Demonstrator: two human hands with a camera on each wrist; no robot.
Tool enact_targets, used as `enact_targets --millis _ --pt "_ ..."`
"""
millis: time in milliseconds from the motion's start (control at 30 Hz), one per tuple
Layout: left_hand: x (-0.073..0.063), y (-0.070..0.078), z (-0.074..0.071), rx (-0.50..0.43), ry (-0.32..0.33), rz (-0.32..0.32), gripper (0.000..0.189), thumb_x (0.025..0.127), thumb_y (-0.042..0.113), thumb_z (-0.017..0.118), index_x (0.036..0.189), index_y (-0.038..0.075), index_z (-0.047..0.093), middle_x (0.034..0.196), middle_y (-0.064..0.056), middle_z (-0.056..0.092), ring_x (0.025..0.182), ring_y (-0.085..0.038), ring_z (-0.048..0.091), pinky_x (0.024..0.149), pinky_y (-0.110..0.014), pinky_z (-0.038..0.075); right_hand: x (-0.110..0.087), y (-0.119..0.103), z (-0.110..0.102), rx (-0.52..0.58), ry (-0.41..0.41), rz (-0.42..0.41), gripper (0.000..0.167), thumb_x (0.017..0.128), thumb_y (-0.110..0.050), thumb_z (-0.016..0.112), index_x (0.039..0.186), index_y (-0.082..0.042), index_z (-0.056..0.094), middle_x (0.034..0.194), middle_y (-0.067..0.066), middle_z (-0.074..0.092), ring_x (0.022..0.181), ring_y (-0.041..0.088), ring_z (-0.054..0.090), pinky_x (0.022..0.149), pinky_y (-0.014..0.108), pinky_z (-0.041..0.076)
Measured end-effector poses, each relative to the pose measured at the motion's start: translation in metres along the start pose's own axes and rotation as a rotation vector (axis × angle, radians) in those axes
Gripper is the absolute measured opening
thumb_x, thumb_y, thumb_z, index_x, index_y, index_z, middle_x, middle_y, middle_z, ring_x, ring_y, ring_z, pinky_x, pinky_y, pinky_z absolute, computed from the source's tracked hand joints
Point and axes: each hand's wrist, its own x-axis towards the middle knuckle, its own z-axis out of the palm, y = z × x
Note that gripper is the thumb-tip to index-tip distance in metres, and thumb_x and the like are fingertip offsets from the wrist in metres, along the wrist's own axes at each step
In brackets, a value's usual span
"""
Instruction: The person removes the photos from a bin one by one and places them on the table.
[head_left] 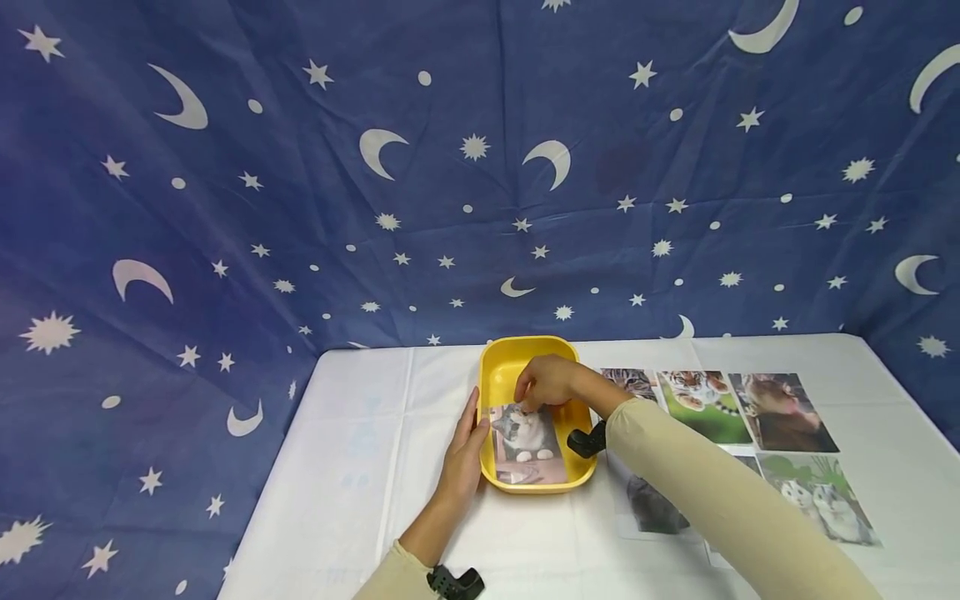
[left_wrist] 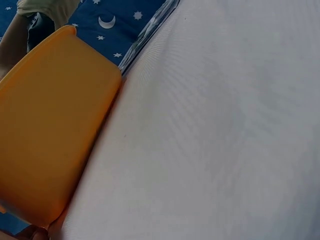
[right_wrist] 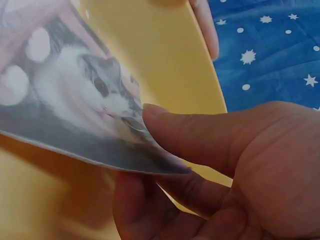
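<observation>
A yellow plastic bin (head_left: 510, 364) stands on the white-covered table. My left hand (head_left: 461, 467) is at its left wall, fingers along the outside and thumb over the rim. Inside the bin, my right hand (head_left: 550, 382) pinches the far edge of a cat photo card (head_left: 528, 454) between thumb and fingers. The right wrist view shows the card (right_wrist: 75, 95) bent and tilted, its grey-and-white cat facing up, with the thumb on top and the fingers beneath. The left wrist view mostly shows the bin's outer wall (left_wrist: 55, 125).
Right of the bin, several animal photo cards lie in rows, among them a tiger cub card (head_left: 705, 400), a brown animal card (head_left: 783, 412) and a card with two small furry animals (head_left: 821, 500). My right forearm crosses over some. A blue star-patterned cloth (head_left: 480, 192) hangs behind the table.
</observation>
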Motion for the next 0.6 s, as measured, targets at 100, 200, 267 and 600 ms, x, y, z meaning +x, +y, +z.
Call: enact_targets --millis 100,200,267,600 --pt "-0.001 0.0 0.0 -0.003 -0.008 0.001 0.056 0.111 0.027 0.041 0.163 0.034 0.023 0.172 0.003 0.014 0.16 -0.026 0.01 0.131 -0.049 0.009 -0.006 0.001 0.001 0.058 -0.017 -0.022 0.027 0.086 -0.008 0.078 0.112 -0.016 0.078 0.081 0.002 0.064 0.059 0.014 0.056 0.055 0.022 0.049" --pt "-0.001 0.0 -0.001 -0.018 -0.018 -0.002 0.057 0.111 0.027 0.04 0.164 0.033 0.021 0.173 0.003 0.012 0.16 -0.026 0.009 0.13 -0.049 0.01 -0.014 -0.001 0.004 0.101 -0.021 -0.043 0.034 0.086 -0.002 0.076 0.118 -0.016 0.075 0.083 0.005 0.064 0.056 0.016 0.059 0.054 0.025 0.053" --pt "-0.001 -0.001 -0.001 -0.032 -0.027 -0.002 0.057 0.111 0.026 0.04 0.164 0.032 0.021 0.173 0.002 0.012 0.16 -0.026 0.01 0.13 -0.048 0.01 -0.021 -0.001 0.004 0.114 0.005 -0.052 0.037 0.087 -0.002 0.076 0.122 -0.016 0.073 0.086 0.005 0.065 0.056 0.018 0.062 0.055 0.026 0.056" --pt "0.001 0.0 -0.001 -0.051 -0.019 -0.004 0.057 0.11 0.029 0.043 0.164 0.033 0.023 0.172 0.006 0.015 0.16 -0.021 0.01 0.131 -0.046 0.011 -0.075 0.046 -0.019 0.399 0.31 -0.086 0.031 0.092 -0.011 0.076 0.122 -0.018 0.075 0.097 0.009 0.068 0.07 0.02 0.063 0.063 0.035 0.061"
